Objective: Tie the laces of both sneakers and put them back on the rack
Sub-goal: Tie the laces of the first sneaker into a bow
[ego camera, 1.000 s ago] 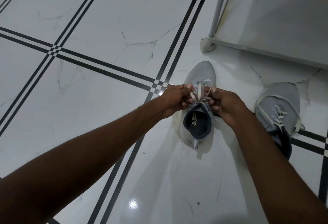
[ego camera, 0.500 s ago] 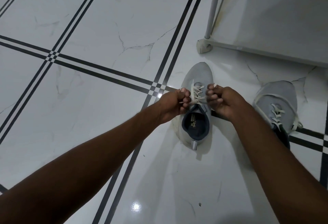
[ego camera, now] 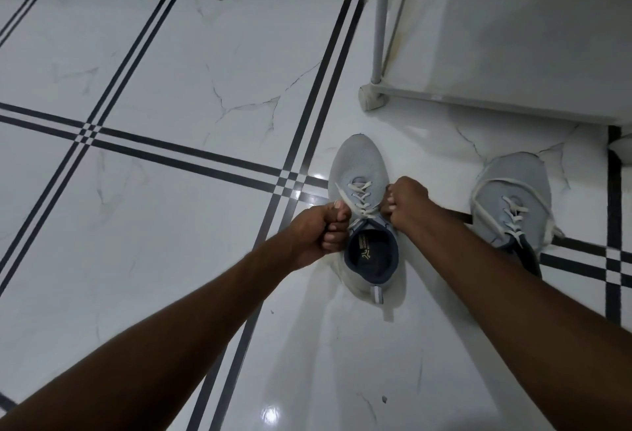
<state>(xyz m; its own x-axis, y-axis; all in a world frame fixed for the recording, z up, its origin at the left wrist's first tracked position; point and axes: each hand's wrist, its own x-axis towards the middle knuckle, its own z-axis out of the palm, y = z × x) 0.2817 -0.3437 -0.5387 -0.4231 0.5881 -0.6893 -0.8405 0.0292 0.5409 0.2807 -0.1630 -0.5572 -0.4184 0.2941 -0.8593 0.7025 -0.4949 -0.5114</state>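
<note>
A grey sneaker point(ego camera: 359, 164) with a dark blue lining stands on the floor, toe pointing away from me. Its white laces point(ego camera: 362, 200) are stretched taut across the tongue. My left hand point(ego camera: 319, 230) is a fist on the lace at the shoe's left side. My right hand point(ego camera: 407, 203) is a fist on the lace at its right side. A second grey sneaker point(ego camera: 513, 184) lies to the right with loose laces draped around it; my right forearm covers its heel. The white shoe rack point(ego camera: 506, 37) stands beyond both shoes at the upper right.
The floor is glossy white marble tile point(ego camera: 171, 71) with black double stripes. The rack's white post point(ego camera: 379, 17) and corner foot point(ego camera: 371, 100) sit just beyond the nearer sneaker's toe. A dark skirting runs along the top edge.
My hands have moved apart, from nearly touching over the tongue to either side of the shoe, pulling the laces tight. The camera has tilted, showing more of the rack.
</note>
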